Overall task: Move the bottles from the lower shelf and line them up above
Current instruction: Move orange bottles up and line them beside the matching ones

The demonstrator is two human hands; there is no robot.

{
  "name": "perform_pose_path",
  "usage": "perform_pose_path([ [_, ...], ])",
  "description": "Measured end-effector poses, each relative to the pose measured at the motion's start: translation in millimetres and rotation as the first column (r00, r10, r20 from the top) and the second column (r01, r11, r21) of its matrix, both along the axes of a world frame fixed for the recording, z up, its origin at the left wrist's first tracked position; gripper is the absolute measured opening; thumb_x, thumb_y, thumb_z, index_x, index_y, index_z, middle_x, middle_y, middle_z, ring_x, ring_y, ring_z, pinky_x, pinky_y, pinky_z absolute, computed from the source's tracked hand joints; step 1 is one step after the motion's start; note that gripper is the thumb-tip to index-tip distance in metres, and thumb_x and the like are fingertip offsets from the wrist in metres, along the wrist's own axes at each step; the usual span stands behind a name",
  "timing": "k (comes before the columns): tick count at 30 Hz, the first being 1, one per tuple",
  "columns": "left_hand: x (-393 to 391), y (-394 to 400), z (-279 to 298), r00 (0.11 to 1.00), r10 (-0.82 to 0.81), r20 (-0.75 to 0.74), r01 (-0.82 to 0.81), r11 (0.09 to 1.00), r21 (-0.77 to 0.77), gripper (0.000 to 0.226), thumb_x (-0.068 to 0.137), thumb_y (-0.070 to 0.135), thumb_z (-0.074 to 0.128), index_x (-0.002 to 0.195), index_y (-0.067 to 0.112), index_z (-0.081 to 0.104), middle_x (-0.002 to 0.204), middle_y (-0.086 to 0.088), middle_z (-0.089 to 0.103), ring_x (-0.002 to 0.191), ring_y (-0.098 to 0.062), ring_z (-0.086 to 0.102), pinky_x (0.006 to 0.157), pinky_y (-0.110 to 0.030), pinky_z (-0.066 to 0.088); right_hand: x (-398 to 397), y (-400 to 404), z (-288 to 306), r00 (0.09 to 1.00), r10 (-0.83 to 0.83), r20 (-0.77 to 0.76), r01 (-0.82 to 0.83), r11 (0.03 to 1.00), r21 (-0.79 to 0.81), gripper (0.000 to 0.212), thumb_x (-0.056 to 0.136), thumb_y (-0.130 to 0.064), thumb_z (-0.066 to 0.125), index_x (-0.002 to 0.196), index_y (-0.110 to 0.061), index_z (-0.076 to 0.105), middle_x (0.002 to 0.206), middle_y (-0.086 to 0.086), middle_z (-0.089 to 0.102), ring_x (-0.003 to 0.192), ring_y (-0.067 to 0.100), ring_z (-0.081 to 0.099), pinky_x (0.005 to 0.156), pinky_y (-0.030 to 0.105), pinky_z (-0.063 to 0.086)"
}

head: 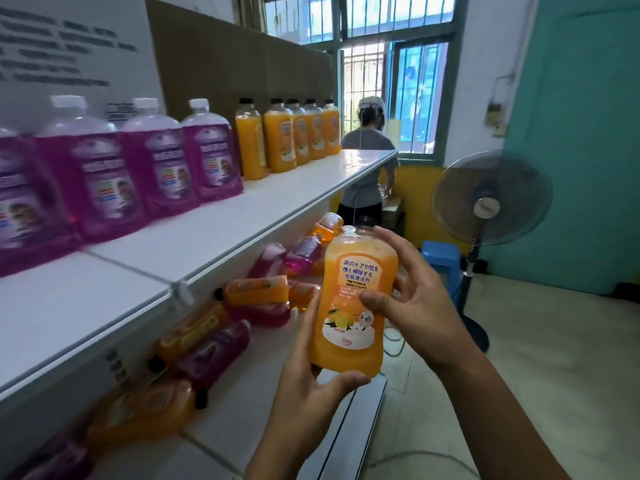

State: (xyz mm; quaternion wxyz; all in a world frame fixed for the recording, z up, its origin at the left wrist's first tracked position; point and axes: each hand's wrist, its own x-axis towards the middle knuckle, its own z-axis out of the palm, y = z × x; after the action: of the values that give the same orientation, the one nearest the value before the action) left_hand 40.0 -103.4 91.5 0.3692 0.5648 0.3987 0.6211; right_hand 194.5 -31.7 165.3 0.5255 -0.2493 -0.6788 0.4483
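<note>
Both my hands hold one orange bottle (pixel 353 299) upright in front of the shelves. My left hand (pixel 311 382) grips its base and left side. My right hand (pixel 412 292) curls round its right side, thumb across the label. On the upper shelf (pixel 221 233) stand several purple bottles (pixel 152 161) at the left and several orange bottles (pixel 294 136) in a row further back. The lower shelf (pixel 242 410) holds several orange and purple bottles lying on their sides (pixel 249 299).
A person (pixel 370 157) stands with their back to me past the shelf's far end, by the window. A standing fan (pixel 491 199) and a blue stool (pixel 440 261) sit on the floor at the right, beside a teal wall.
</note>
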Motion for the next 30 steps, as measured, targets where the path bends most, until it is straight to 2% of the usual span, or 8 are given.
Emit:
perform_pose_path([
  [4, 24.6, 48.1, 9.5, 0.998, 0.032, 0.049, -0.034, 0.999, 0.026, 0.093, 0.062, 0.025, 0.085, 0.136, 0.059, 0.039, 0.131, 0.020, 0.059, 0.120, -0.012, 0.061, 0.084, -0.031, 0.058, 14.7, 45.7, 11.2, 1.000, 0.016, -0.018, -0.015, 1.000, 0.004, 0.072, 0.075, -0.025, 0.077, 0.134, -0.051, 0.045, 0.130, -0.008, 0.059, 0.112, 0.011, 0.067, 0.075, 0.031, 0.061],
  [9, 47.8, 100.5, 8.0, 0.994, 0.085, 0.069, -0.089, 0.995, 0.046, 0.095, 0.060, 0.019, 0.087, 0.132, 0.062, 0.042, 0.131, 0.020, 0.059, 0.119, -0.012, 0.061, 0.085, -0.035, 0.059, 35.0, 94.5, 15.7, 0.986, 0.083, 0.145, -0.085, 0.996, 0.006, 0.085, 0.071, -0.041, 0.081, 0.133, -0.069, 0.030, 0.118, -0.032, 0.059, 0.112, 0.006, 0.066, 0.082, 0.031, 0.061],
  [13, 59.4, 140.9, 6.0, 0.995, 0.095, 0.041, -0.098, 0.993, 0.071, 0.099, 0.057, 0.022, 0.088, 0.134, 0.063, 0.040, 0.135, 0.021, 0.056, 0.121, -0.009, 0.059, 0.080, -0.025, 0.058, 47.4, 132.2, 18.3, 0.980, 0.037, 0.194, -0.045, 0.998, 0.039, 0.088, 0.071, -0.043, 0.082, 0.137, -0.067, 0.027, 0.121, -0.029, 0.058, 0.112, 0.007, 0.067, 0.086, 0.037, 0.061],
  [19, 57.5, 218.9, 36.0, 0.990, 0.086, -0.112, -0.069, 0.986, 0.150, 0.101, 0.068, 0.022, 0.085, 0.139, 0.064, 0.027, 0.141, 0.023, 0.047, 0.123, -0.004, 0.056, 0.083, -0.019, 0.056, 60.0, 205.5, 48.1, 0.981, 0.014, 0.193, -0.037, 0.992, 0.118, 0.091, 0.071, -0.029, 0.080, 0.143, -0.055, 0.031, 0.121, -0.025, 0.059, 0.108, 0.014, 0.070, 0.081, 0.038, 0.062],
  [22, 49.2, 262.7, 68.8, 0.969, 0.119, -0.217, -0.073, 0.975, 0.210, 0.102, 0.073, 0.024, 0.081, 0.149, 0.051, 0.018, 0.146, 0.015, 0.044, 0.128, -0.009, 0.052, 0.096, -0.032, 0.054, 52.7, 245.9, 77.5, 0.980, -0.043, 0.192, 0.002, 0.979, 0.206, 0.091, 0.068, -0.030, 0.080, 0.144, -0.051, 0.033, 0.119, -0.023, 0.060, 0.102, 0.014, 0.072, 0.076, 0.036, 0.063],
  [25, 39.8, 299.0, 98.2, 0.926, 0.201, -0.321, -0.113, 0.955, 0.275, 0.102, 0.080, 0.025, 0.079, 0.152, 0.046, 0.011, 0.148, 0.016, 0.039, 0.132, -0.005, 0.046, 0.102, -0.039, 0.049, 44.5, 283.4, 101.5, 0.985, -0.077, 0.156, 0.028, 0.956, 0.293, 0.088, 0.070, -0.033, 0.079, 0.144, -0.050, 0.035, 0.138, -0.010, 0.052, 0.110, 0.019, 0.069, 0.081, 0.042, 0.062],
  [28, 31.7, 322.6, 116.0, 0.873, 0.291, -0.391, -0.167, 0.932, 0.321, 0.097, 0.085, 0.033, 0.074, 0.151, 0.049, 0.005, 0.145, 0.026, 0.035, 0.128, 0.008, 0.044, 0.101, -0.028, 0.050, 36.1, 315.6, 118.4, 0.991, -0.037, 0.131, -0.009, 0.943, 0.334, 0.085, 0.071, -0.032, 0.078, 0.141, -0.053, 0.036, 0.142, -0.013, 0.047, 0.114, 0.016, 0.066, 0.082, 0.041, 0.062],
  [30, 30.2, 331.4, 121.8, 0.827, 0.388, -0.407, -0.242, 0.899, 0.365, 0.097, 0.083, 0.045, 0.072, 0.148, 0.056, 0.001, 0.136, 0.043, 0.030, 0.121, 0.022, 0.040, 0.085, -0.007, 0.049, 31.4, 331.7, 122.6, 0.995, 0.018, 0.094, -0.051, 0.932, 0.359, 0.083, 0.071, -0.029, 0.079, 0.138, -0.056, 0.038, 0.141, -0.017, 0.047, 0.115, 0.011, 0.064, 0.080, 0.036, 0.062],
])
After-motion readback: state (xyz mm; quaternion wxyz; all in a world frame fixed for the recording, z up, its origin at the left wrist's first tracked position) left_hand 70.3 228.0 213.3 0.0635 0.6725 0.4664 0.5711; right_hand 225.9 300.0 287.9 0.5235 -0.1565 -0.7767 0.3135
